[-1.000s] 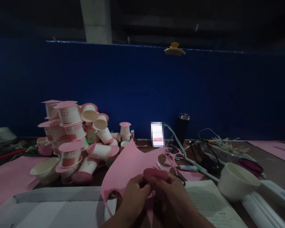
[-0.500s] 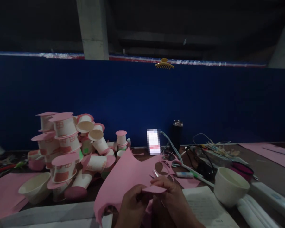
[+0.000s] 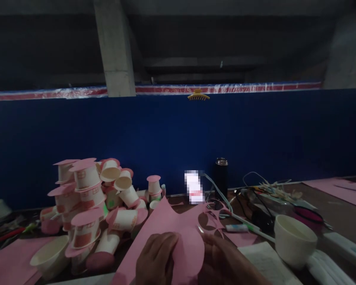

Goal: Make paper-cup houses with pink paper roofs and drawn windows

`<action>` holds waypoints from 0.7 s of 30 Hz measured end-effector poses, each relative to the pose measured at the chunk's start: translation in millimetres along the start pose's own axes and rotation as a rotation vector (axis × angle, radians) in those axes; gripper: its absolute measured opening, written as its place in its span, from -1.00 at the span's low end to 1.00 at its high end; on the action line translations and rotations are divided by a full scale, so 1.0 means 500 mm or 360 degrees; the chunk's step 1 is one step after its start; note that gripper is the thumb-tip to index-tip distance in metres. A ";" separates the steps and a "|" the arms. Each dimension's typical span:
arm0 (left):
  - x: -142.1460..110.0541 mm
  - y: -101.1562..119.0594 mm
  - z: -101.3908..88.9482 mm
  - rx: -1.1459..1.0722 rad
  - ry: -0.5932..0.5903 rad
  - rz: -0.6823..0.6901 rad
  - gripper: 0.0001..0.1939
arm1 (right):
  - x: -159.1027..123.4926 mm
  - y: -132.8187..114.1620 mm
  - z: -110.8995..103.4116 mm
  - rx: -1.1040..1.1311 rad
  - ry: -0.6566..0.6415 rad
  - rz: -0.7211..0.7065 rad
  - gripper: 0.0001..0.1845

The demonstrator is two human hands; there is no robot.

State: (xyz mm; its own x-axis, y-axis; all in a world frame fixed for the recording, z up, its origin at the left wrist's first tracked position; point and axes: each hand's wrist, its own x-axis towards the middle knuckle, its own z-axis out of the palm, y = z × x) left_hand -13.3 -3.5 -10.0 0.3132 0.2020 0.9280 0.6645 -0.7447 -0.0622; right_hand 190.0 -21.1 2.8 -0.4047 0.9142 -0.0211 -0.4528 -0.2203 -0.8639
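flanking pink paper [image 3: 189,255], the left hand [image 3: 157,255] curls and the right hand [image 3: 224,259] bends; whether either grip holds it cannot be told.

1. Light is dim overall; the far ceiling [image 3: 225,37] sinks towards black.
2. The pixelated screen [image 3: 194,187] glows brightest.
3. White glare streaks the striped band [image 3: 225,89].
4. Left hand [image 3: 156,257] and right hand [image 3: 225,259] look shadowed, soft.
5. The left edge is blurred, stretched.

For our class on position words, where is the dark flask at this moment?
In the head view, the dark flask stands right of centre, in front of the blue partition, just right of the glowing screen.
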 end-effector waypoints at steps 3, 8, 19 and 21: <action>0.011 0.006 -0.004 0.0114 0.0020 0.0118 -0.74 | -0.011 -0.004 0.009 0.0281 -0.0053 0.0013 -0.61; -0.004 0.010 0.012 0.0047 -0.0079 0.0033 -0.70 | -0.008 0.002 0.001 0.0255 -0.0129 -0.0123 -0.55; 0.015 0.035 0.010 -0.1686 -0.0595 -0.2469 -0.48 | -0.004 0.001 -0.036 -0.0078 0.0076 0.0005 -0.42; 0.018 0.053 0.006 -0.1955 -0.0662 -0.2570 -0.54 | -0.008 0.001 -0.033 -0.0166 0.0090 0.0034 -0.40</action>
State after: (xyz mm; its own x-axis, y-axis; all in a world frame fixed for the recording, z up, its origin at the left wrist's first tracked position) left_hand 9.1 -19.7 -4.2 0.2592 0.9338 -0.2468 -0.2054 0.3030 0.9306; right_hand 204.6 -19.1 -5.7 -0.3666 0.9281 -0.0655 -0.3584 -0.2058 -0.9106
